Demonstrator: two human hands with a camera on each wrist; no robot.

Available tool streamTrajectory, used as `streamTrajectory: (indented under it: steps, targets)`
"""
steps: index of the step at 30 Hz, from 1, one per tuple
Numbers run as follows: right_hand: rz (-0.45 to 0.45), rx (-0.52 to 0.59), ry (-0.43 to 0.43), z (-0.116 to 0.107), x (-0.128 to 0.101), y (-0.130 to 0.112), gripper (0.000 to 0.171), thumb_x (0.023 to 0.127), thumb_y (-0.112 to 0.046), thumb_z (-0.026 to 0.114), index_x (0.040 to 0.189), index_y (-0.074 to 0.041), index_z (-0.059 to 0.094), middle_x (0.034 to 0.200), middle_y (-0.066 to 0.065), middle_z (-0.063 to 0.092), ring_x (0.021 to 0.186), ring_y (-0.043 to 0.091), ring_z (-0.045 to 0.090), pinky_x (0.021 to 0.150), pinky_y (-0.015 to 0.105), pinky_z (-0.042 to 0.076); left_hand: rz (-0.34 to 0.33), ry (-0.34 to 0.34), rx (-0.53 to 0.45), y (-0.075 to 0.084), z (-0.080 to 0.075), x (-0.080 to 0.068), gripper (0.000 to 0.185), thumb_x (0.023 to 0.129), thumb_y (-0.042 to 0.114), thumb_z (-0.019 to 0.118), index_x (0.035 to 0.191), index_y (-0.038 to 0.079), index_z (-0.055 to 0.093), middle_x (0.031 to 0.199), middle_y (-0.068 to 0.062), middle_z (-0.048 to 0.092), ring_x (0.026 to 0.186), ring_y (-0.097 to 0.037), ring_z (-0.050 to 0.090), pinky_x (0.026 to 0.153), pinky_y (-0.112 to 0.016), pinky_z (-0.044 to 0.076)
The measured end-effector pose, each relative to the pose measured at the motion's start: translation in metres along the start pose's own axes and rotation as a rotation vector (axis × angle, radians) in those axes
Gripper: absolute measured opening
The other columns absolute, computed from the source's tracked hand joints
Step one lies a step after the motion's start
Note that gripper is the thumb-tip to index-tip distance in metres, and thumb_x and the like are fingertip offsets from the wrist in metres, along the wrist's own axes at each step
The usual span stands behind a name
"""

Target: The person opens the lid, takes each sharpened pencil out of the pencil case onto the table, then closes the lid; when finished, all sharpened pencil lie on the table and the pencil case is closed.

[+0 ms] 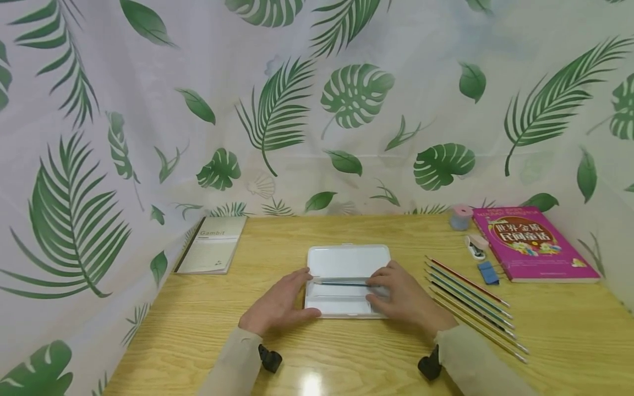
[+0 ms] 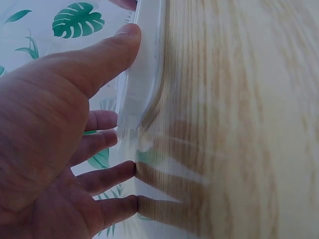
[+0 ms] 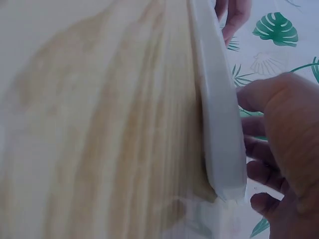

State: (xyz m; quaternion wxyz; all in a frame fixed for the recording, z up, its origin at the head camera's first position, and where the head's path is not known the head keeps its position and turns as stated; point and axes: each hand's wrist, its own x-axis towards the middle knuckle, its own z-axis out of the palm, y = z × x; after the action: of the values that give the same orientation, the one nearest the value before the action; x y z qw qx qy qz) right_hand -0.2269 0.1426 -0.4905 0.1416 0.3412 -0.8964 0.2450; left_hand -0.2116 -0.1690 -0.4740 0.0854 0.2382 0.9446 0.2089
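Observation:
A white pencil case lies unfolded on the wooden table, its lid tipped back. Along the hinge side of its tray lies a dark blue-green pencil. My left hand is spread around the case's left end, fingertips by the pencil's left tip and thumb near the front corner. At the other end, my right hand has its index fingertip over the pencil's right end; a gap shows between index finger and thumb. In the right wrist view the thumb rests by the case's front wall, and the pencil is hidden.
Several pencils lie slanted side by side right of the case. Beyond them are a blue eraser-like block, a small white sharpener-like item, a pink-topped container and a magenta book. A notebook lies back left.

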Motion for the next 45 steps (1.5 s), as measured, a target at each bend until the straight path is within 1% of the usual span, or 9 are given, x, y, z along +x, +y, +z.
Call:
streamTrajectory:
  steps: [5, 9, 12, 15, 21, 28, 32, 37, 45]
  targets:
    - [0.000, -0.037, -0.034, 0.000, -0.002, -0.001, 0.022, 0.087, -0.026, 0.077, 0.099, -0.008, 0.078, 0.094, 0.002, 0.070, 0.085, 0.016, 0.053, 0.073, 0.035, 0.050, 0.003, 0.004, 0.007, 0.000, 0.000, 0.001, 0.083, 0.088, 0.059, 0.067, 0.151, 0.013, 0.040, 0.162, -0.006, 0.027, 0.145, -0.025, 0.031, 0.118, -0.044, 0.031]
    - [0.005, -0.021, -0.056, -0.002, -0.004, 0.000, 0.018, 0.085, -0.018, 0.074, 0.098, -0.006, 0.078, 0.087, 0.000, 0.066, 0.080, 0.013, 0.051, 0.067, 0.031, 0.047, 0.002, -0.001, 0.014, 0.000, 0.000, 0.001, 0.084, 0.088, 0.060, 0.067, 0.152, 0.013, 0.039, 0.162, -0.005, 0.027, 0.146, -0.025, 0.030, 0.118, -0.043, 0.031]
    - [0.014, -0.009, -0.079, -0.003, -0.004, 0.000, 0.018, 0.082, -0.011, 0.069, 0.097, -0.006, 0.079, 0.086, -0.002, 0.063, 0.079, 0.012, 0.050, 0.067, 0.029, 0.046, 0.000, 0.001, 0.009, 0.000, 0.000, 0.001, 0.083, 0.088, 0.058, 0.068, 0.151, 0.012, 0.040, 0.162, -0.006, 0.028, 0.145, -0.026, 0.031, 0.118, -0.043, 0.031]
    - [0.025, -0.006, -0.099, -0.003, -0.004, 0.000, 0.018, 0.080, -0.009, 0.069, 0.095, -0.008, 0.079, 0.084, -0.004, 0.061, 0.078, 0.011, 0.049, 0.068, 0.028, 0.046, 0.005, 0.006, -0.003, 0.000, 0.000, 0.001, 0.082, 0.088, 0.056, 0.069, 0.150, 0.011, 0.041, 0.162, -0.007, 0.028, 0.145, -0.027, 0.031, 0.118, -0.044, 0.031]
    - [0.021, 0.003, -0.079, -0.002, -0.003, 0.000, 0.011, 0.079, -0.006, 0.073, 0.088, -0.010, 0.078, 0.080, -0.005, 0.058, 0.074, 0.009, 0.044, 0.064, 0.025, 0.043, 0.015, 0.015, -0.009, 0.000, 0.001, 0.001, 0.081, 0.088, 0.055, 0.070, 0.149, 0.011, 0.042, 0.161, -0.009, 0.029, 0.145, -0.028, 0.032, 0.118, -0.044, 0.031]
    - [0.038, 0.030, -0.070, -0.003, -0.005, 0.001, 0.009, 0.081, -0.005, 0.075, 0.080, -0.014, 0.075, 0.079, -0.006, 0.057, 0.077, 0.011, 0.045, 0.066, 0.028, 0.044, 0.017, 0.022, 0.006, 0.000, 0.001, 0.001, 0.080, 0.088, 0.054, 0.070, 0.148, 0.010, 0.042, 0.160, -0.009, 0.030, 0.144, -0.028, 0.033, 0.118, -0.043, 0.031]
    - [0.049, 0.042, -0.102, -0.005, -0.006, 0.001, 0.008, 0.082, -0.007, 0.075, 0.082, -0.015, 0.073, 0.081, -0.007, 0.059, 0.078, 0.011, 0.047, 0.067, 0.029, 0.045, 0.017, 0.021, -0.004, -0.001, 0.002, 0.001, 0.081, 0.088, 0.054, 0.071, 0.149, 0.009, 0.042, 0.160, -0.009, 0.030, 0.144, -0.028, 0.032, 0.118, -0.043, 0.031]
    - [0.074, 0.090, -0.128, -0.009, -0.007, 0.002, 0.003, 0.085, -0.011, 0.076, 0.086, -0.014, 0.075, 0.083, -0.007, 0.061, 0.080, 0.013, 0.052, 0.068, 0.030, 0.047, 0.020, 0.022, -0.006, -0.001, 0.002, 0.001, 0.080, 0.088, 0.054, 0.071, 0.148, 0.010, 0.043, 0.160, -0.009, 0.031, 0.144, -0.028, 0.033, 0.117, -0.043, 0.032]
    - [0.118, 0.147, -0.153, -0.012, -0.010, 0.007, 0.007, 0.088, -0.014, 0.075, 0.095, -0.014, 0.078, 0.087, -0.011, 0.062, 0.084, 0.013, 0.054, 0.071, 0.029, 0.048, 0.017, 0.019, 0.005, -0.002, 0.002, 0.002, 0.081, 0.088, 0.055, 0.070, 0.149, 0.010, 0.042, 0.160, -0.009, 0.031, 0.144, -0.027, 0.033, 0.117, -0.043, 0.032]
